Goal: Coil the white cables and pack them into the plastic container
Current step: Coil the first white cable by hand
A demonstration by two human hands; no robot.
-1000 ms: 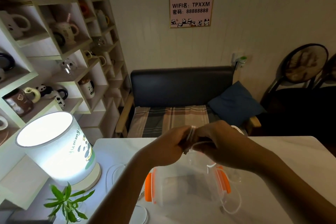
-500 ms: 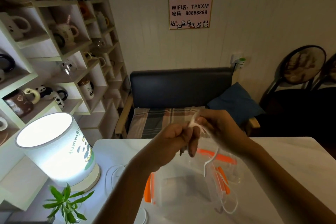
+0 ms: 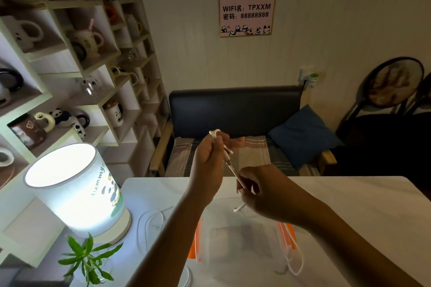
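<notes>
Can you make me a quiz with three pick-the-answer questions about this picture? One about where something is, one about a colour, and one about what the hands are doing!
1. Where is the lamp?
A. on the sofa
B. on the table, at the left
C. on the wall

2. What colour are the box clips?
A. orange
B. purple
C. black

3. What are the hands doing with the cable?
A. both lie flat on the table
B. only one touches it
C. both hold it, stretched between them

Answers:
1 B, it glows on the table's left side beside the plant.
2 A, orange clips show at both ends of the clear box.
3 C, the left hand grips the upper end and the right hand pinches it lower down.
</notes>
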